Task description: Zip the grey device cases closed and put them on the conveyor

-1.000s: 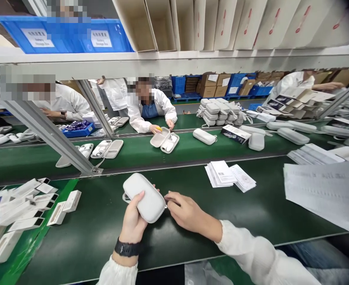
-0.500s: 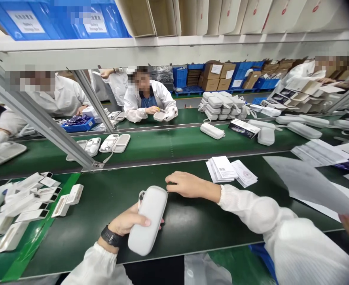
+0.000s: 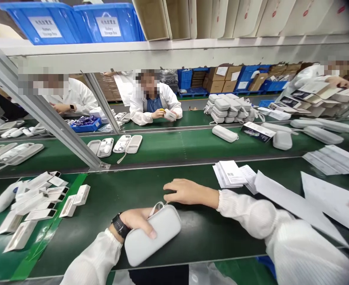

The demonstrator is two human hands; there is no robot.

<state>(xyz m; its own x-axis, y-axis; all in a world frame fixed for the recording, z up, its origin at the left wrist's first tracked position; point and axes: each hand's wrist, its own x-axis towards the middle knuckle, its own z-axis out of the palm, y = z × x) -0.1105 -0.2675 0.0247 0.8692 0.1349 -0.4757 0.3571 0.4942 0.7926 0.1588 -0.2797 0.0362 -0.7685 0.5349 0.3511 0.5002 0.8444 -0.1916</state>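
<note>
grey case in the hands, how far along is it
The grey oval zip case looks shut. The left hand grips it on the green bench mat while the right hand pinches at its top end. It has not joined the closed cases on the green conveyor belt.

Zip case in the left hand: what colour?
Light grey zip case, plain, held by the left hand; head view.

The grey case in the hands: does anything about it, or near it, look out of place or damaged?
Nothing stands out. The grey case is closed and looks undamaged, held by the left hand; the right hand is at its strap end. The small white boxes lie in a loose, untidy heap at the left.
</note>
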